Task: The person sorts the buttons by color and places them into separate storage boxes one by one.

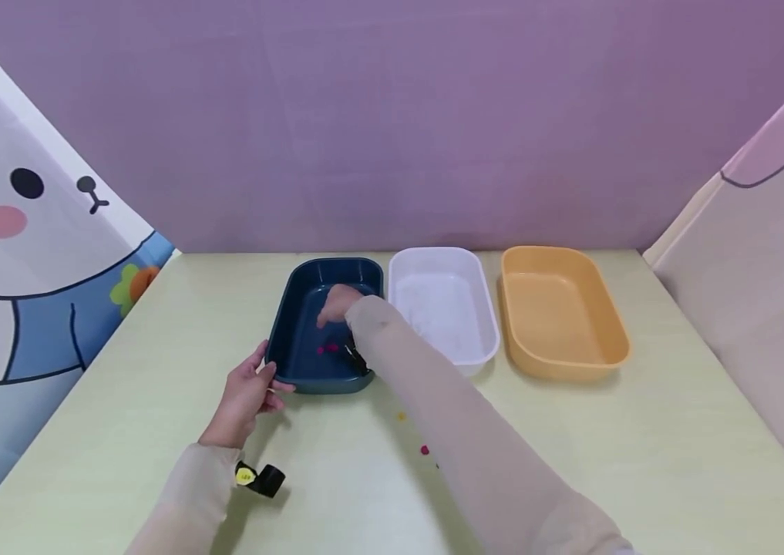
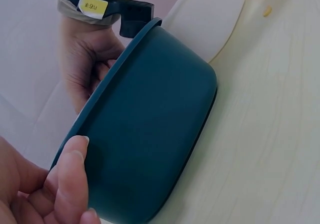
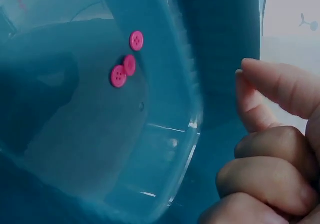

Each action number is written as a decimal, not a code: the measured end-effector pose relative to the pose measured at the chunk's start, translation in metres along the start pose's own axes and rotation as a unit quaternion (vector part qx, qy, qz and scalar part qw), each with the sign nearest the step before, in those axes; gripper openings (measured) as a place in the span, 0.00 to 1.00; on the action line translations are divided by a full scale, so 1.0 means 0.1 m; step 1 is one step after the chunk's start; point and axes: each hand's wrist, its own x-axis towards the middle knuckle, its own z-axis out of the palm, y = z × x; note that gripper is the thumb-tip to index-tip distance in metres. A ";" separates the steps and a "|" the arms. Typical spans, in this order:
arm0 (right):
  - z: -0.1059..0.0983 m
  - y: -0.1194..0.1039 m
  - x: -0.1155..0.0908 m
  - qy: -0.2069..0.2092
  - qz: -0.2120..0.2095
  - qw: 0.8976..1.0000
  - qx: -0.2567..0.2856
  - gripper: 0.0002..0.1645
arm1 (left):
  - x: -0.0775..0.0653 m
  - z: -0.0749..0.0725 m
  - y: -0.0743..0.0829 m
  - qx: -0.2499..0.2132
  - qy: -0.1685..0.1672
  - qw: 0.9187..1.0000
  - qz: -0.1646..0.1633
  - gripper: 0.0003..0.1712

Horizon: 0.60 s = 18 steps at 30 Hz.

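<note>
Head view: The dark blue tray point(image 1: 325, 385) is gripped at its near left corner by the left hand point(image 1: 242, 401); the right hand point(image 1: 339, 304) is held over its interior. Loose pieces point(image 1: 424, 449) on the table beside the right sleeve point(image 1: 461, 432) could be swept aside if the forearm is lowered.

Left wrist view: Left fingers are pressed against the outer wall; the tray could be tipped if pulled.

Right wrist view: Thumb and index tips are closed together, nothing being seen between. Three pink buttons point(image 3: 118, 77) inside the tray could be scattered if knocked.
</note>
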 end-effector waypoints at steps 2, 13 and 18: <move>-0.03 -0.01 -0.06 -0.005 -0.008 1.000 0.000 0.12 | 0.00 0.00 -0.01 0.001 -0.001 1.000 -0.002 0.33; -0.25 0.11 -0.64 -0.048 -0.164 0.985 0.026 0.12 | -0.03 0.01 0.01 0.004 -0.007 1.000 0.008 0.34; -0.29 0.34 -0.81 -0.041 -0.166 0.985 0.037 0.10 | -0.02 0.02 0.01 -0.001 -0.010 1.000 0.011 0.34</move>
